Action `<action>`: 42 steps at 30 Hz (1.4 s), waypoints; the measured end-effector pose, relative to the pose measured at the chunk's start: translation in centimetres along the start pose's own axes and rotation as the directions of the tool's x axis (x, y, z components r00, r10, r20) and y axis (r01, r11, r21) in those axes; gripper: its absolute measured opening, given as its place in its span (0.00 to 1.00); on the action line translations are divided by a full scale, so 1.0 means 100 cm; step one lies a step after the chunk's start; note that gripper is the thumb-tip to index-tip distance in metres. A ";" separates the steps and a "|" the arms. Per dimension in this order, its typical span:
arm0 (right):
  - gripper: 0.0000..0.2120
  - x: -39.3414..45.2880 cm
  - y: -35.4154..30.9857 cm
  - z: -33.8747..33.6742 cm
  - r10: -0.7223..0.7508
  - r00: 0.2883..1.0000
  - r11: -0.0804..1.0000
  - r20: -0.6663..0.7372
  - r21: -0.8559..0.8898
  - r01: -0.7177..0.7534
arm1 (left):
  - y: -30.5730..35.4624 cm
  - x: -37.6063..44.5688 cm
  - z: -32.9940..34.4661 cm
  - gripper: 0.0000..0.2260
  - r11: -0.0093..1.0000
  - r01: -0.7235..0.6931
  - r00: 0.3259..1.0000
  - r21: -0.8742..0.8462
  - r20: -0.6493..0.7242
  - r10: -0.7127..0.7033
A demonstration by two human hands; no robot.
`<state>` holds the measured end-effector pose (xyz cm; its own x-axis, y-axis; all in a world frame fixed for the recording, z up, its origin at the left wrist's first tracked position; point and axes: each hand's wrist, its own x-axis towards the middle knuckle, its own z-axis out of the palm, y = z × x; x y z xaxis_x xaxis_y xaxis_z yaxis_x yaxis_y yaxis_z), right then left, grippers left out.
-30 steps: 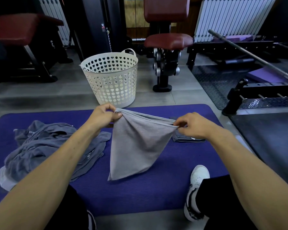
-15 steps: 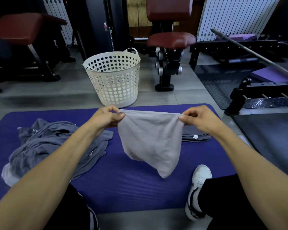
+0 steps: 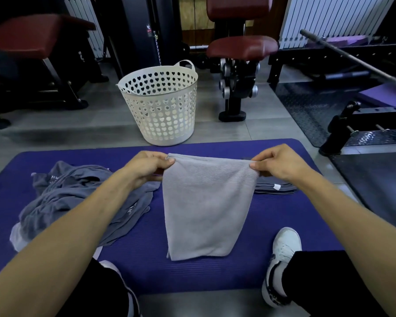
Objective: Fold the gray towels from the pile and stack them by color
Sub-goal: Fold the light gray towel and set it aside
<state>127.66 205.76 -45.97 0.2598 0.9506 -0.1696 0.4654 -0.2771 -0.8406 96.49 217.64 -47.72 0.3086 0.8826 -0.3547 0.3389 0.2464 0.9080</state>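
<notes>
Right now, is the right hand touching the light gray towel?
Touching. The head view shows the right hand pinching the light gray towel at its upper right corner.

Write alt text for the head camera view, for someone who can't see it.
Two hands, left hand and right hand, pinch the top corners of a light gray towel over a purple mat. Unfolded towels lie left, a folded stack right, a white basket beyond.
</notes>
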 end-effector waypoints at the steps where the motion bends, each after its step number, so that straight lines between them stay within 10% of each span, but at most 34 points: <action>1: 0.01 0.008 0.001 0.003 0.015 1.000 1.000 -0.020 -0.002 -0.015 | -0.003 0.008 0.001 0.05 0.999 0.002 1.000 -0.035 -0.030 -0.003; 12: 0.03 0.119 -0.028 0.015 -0.112 0.932 0.990 -0.346 0.043 0.135 | 0.035 0.113 0.006 0.07 0.942 -0.332 0.857 -0.043 -0.431 0.282; 20: 0.05 0.108 -0.004 0.028 -0.267 0.909 0.964 -0.321 -0.096 0.249 | 0.011 0.101 -0.002 0.06 0.889 -0.417 0.841 0.189 -0.291 0.456; 27: 0.02 0.008 0.117 0.103 -0.079 0.997 0.982 -0.023 -0.175 0.074 | -0.134 0.022 0.025 0.13 0.916 -0.236 0.955 0.324 -0.098 0.281; 35: 0.06 -0.090 0.190 0.142 0.174 0.929 0.974 0.326 -0.197 -0.113 | -0.245 -0.061 0.039 0.10 0.929 0.064 0.977 0.365 0.166 -0.132; 42: 0.06 -0.093 0.202 0.160 0.244 0.928 0.956 0.281 -0.230 -0.182 | -0.258 -0.059 0.046 0.08 0.920 0.258 0.936 0.294 0.160 -0.313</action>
<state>121.10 193.58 -69.65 0.1171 0.8537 -0.5074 0.5926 -0.4700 -0.6541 90.00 204.27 -70.08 0.3246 0.6851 -0.6521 0.6524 0.3370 0.6788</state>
